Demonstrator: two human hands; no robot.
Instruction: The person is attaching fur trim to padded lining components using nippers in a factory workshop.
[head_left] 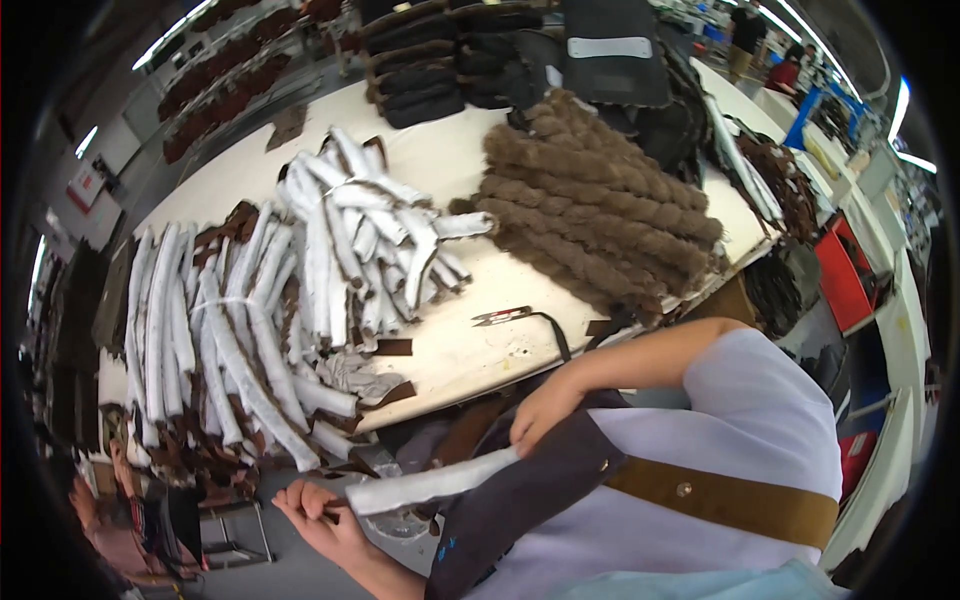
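The left hand (318, 512) is clenched on one end of a white fleece strip (430, 482), its fingers (300, 497) curled over the tip below the bench (470, 350) edge. The right hand (540, 408) pinches the other end, along with the edge of a dark apron (520, 490) that hangs with a brown strap (720, 500) over the person's front. The strip spans between the two hands, off the bench and above the floor.

I judge the grip at the right end the weaker one: with apron cloth bunched under the same fingers, the fleece could slide free and drop to the floor among the scraps. A pull from the left hand alone would swing the strip down.

On the bench lie bundles of white fleece strips (330, 240), a heap of brown fleece rolls (600, 210) and small snips (503, 317) near the edge. An elbow moving back up could knock the snips off, or brush the loose white strips that overhang the near edge.
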